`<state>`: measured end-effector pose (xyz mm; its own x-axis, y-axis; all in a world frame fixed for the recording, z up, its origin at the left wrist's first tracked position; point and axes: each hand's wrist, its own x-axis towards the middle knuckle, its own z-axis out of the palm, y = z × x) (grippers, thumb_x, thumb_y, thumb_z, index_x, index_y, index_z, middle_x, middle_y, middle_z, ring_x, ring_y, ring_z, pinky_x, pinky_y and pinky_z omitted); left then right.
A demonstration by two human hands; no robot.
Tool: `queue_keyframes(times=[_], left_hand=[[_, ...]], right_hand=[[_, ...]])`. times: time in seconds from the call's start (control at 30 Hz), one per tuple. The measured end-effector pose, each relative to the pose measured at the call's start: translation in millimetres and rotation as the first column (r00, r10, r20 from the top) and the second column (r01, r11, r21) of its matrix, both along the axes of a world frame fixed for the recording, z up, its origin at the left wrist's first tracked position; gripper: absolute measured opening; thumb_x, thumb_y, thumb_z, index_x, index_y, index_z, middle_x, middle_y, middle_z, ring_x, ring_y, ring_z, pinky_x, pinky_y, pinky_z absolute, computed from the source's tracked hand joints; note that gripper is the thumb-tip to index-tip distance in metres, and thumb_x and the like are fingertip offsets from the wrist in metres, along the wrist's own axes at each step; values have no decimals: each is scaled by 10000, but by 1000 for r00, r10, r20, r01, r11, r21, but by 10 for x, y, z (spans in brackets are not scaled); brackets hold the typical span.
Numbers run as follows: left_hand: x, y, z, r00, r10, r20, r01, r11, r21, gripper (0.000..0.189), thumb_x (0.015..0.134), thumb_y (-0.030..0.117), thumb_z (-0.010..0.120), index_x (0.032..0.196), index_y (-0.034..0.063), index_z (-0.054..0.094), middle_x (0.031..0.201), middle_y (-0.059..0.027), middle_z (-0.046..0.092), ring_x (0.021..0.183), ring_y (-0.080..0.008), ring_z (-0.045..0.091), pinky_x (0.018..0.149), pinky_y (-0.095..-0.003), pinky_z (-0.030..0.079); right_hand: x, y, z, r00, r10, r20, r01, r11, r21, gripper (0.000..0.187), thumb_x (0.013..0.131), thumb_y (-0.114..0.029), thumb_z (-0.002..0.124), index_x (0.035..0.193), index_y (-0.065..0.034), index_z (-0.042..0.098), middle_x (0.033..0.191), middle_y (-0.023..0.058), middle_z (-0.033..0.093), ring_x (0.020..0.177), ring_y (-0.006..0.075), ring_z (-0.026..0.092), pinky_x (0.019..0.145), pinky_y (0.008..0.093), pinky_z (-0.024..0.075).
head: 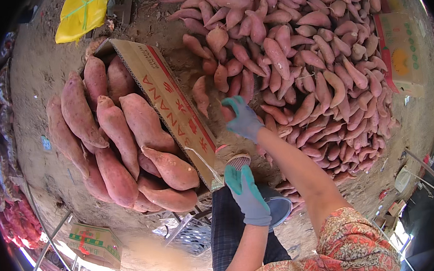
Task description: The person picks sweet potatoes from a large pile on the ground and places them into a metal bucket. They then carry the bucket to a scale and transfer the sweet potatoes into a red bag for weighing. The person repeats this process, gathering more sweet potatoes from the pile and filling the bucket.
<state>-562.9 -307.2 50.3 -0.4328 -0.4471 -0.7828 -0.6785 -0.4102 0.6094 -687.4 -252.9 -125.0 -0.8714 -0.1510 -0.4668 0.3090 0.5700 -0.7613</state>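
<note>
My right hand (243, 118), in a grey glove with green-coated fingers, is closed around a small reddish sweet potato (228, 113). It is at the near left edge of a large heap of sweet potatoes (307, 61) on the ground. My left hand (247, 196), gloved the same way, is empty over my knee, its fingers raised and parted. To its left stands an open cardboard box (172, 108) with printed sides. Several large sweet potatoes (138, 123) fill that box. A whitish strip (204, 161) hangs across the box's near side.
A yellow bag (84, 13) tied with green string lies at the far left. Another carton (401, 53) borders the heap's right side. A small carton (95, 245) and metal poles (50, 247) are at lower left. My shoe (239, 160) and a blue-grey rounded object (279, 207) are near my legs.
</note>
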Motion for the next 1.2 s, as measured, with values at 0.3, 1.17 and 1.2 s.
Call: queue_keyframes(times=[0.3,1.17,1.2], left_hand=[[-51,-67,30,993,108,43,-117,906,408,445,921,151,657,1288,-71,539,1073,-134,648,866,-223,668,769,-325,551],[240,221,48,984,-179,22,170,962,215,337,977,185,568,1219,-42,506,1059,-141,650,892,-236,683,788,-347,571],[260,216,68,983,-184,13,175,953,246,322,971,184,576,1201,-33,514,1052,-136,648,886,-233,681,783,-345,570]], right_hand=[[-110,716,-162,934,-245,259,256,967,-8,810,791,-397,780,1416,-3,448,1272,223,591,1181,340,587,1007,415,476],[60,740,-668,968,-184,169,150,969,197,630,789,-392,697,1311,-97,504,1113,242,664,1052,431,632,871,443,514],[136,764,-639,950,-181,256,144,977,159,543,834,-438,645,1238,-87,554,1109,259,662,1069,450,620,878,465,506]])
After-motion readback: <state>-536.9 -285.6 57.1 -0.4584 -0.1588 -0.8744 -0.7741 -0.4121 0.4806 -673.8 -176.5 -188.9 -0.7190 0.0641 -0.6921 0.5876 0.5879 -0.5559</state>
